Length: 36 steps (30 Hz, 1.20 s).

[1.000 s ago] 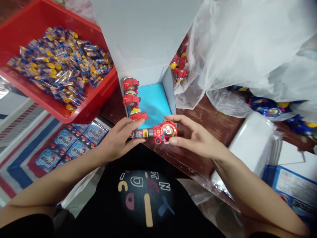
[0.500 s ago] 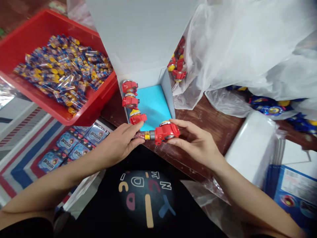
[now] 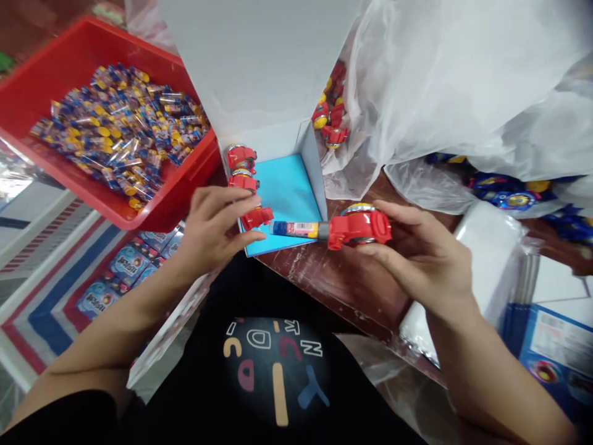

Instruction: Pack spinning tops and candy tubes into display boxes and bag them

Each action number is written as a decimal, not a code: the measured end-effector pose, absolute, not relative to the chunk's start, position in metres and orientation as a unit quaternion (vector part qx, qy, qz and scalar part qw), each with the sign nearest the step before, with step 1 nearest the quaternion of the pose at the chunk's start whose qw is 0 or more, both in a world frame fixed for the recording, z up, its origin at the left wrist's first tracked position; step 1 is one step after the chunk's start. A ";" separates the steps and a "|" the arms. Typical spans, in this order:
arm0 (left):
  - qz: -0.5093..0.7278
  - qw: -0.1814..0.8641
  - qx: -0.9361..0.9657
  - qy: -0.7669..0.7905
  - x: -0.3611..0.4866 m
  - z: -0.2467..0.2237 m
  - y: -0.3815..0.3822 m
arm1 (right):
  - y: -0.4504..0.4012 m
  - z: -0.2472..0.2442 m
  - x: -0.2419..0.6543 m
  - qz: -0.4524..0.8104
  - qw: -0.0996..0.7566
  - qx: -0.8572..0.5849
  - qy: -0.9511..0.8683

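Note:
My right hand (image 3: 426, 253) grips a red toy (image 3: 359, 227) with a silver-and-yellow disc by its right end. A small candy tube (image 3: 296, 229) with a blue end and printed label is joined to the toy's dark collar and points left. My left hand (image 3: 210, 232) holds nothing; its thumb and fingers are apart, close to the front red toy (image 3: 257, 217) in the box. Whether the fingertips touch that toy I cannot tell. Behind it, more red toys (image 3: 241, 157) line the left side of the white box (image 3: 266, 80), whose floor is bright blue.
On the left stands a red bin (image 3: 185, 185) of small candy tubes (image 3: 111, 136). Below it are blue printed packs (image 3: 127, 262) in a striped carton (image 3: 41, 321). To the right are plastic bags (image 3: 445, 86), blue toys (image 3: 514, 194) and a white wrapped stack (image 3: 486, 247).
My right hand has moved right and slightly up with the red toy and its tube. My left hand has let go of the tube's end, opened and shifted up and left.

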<state>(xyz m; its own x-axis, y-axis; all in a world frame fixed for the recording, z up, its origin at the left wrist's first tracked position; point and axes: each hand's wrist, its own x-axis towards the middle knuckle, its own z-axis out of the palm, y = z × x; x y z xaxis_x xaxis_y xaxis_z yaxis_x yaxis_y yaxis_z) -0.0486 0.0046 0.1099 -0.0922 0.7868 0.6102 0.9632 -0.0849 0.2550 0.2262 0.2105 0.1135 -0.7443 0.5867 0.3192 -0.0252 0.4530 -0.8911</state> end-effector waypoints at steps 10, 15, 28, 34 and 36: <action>-0.384 0.076 -0.623 -0.677 -0.081 0.080 0.015 | 0.190 0.114 0.202 0.164 0.181 -0.002 -0.970; -0.399 0.123 -0.551 -0.723 -0.092 0.068 0.042 | 0.165 0.131 0.175 0.029 0.156 0.118 -0.980; -0.250 0.216 -0.414 -0.848 -0.199 0.107 -0.037 | 0.273 0.135 0.118 0.283 0.182 0.011 -0.942; 0.002 -0.084 -0.315 -0.945 -0.308 0.105 -0.017 | 0.401 0.032 0.027 0.155 0.137 -0.343 -0.916; 0.018 -0.114 -0.306 -0.945 -0.319 0.093 0.009 | 0.407 0.011 0.011 0.140 0.090 -0.374 -0.912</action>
